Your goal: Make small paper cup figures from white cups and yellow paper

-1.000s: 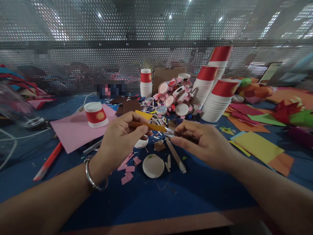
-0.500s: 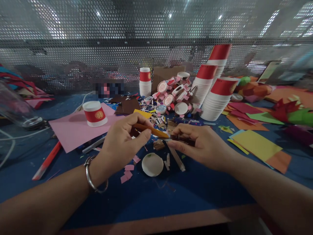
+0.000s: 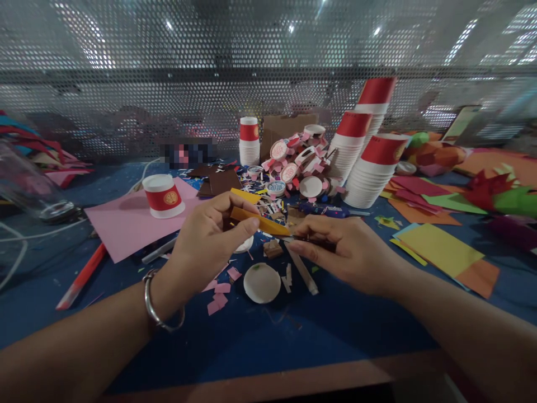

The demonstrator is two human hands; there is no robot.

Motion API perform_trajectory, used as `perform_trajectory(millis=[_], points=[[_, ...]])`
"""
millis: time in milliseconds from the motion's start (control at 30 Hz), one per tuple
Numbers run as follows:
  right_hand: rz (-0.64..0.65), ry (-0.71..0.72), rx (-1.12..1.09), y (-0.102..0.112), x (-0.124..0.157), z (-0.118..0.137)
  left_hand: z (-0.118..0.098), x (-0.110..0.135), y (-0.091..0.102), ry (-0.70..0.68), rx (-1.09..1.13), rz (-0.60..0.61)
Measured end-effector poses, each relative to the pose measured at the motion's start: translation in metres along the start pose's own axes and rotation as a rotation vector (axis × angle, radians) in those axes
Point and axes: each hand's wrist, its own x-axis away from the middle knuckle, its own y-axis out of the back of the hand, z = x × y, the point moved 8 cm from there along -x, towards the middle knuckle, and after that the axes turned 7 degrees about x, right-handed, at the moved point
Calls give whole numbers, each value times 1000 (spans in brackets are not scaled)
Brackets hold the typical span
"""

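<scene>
My left hand (image 3: pixel 210 238) pinches a folded orange-yellow piece of paper (image 3: pixel 266 224) between thumb and fingers, above the table. My right hand (image 3: pixel 342 246) is closed around a dark-handled cutting tool (image 3: pixel 321 242). Its thin blade touches or lies just under the paper's right end; my fingers hide most of the tool, so its exact kind is unclear. Below the hands lies a round white disc (image 3: pixel 262 284), with pink paper scraps (image 3: pixel 217 302) to its left. Another white round piece (image 3: pixel 244 245) shows partly behind my left hand.
A red-and-white paper cup (image 3: pixel 163 196) stands upside down on pink paper (image 3: pixel 113 224) at left. Stacked cups (image 3: pixel 371 173) and a pile of cut cup bottoms (image 3: pixel 289 168) stand at the back. Coloured paper sheets (image 3: pixel 447 249) lie at right, a red stick (image 3: pixel 81 277) at left.
The orange-yellow paper has tilted slightly, showing more of its face. My left hand has shifted a little to the left, uncovering a white round piece behind it. My right hand barely moves.
</scene>
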Motion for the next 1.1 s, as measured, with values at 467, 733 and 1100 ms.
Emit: perform_trajectory(millis=[467,733,1100], points=[[12,-3,-30,0,0,-2,5,1,-9,63,247,45],[10,16,0,0,-1,1,-13,8,-12,-60,64,56],[12,-100,42,0,-4,-9,12,-4,12,35,246,-135]])
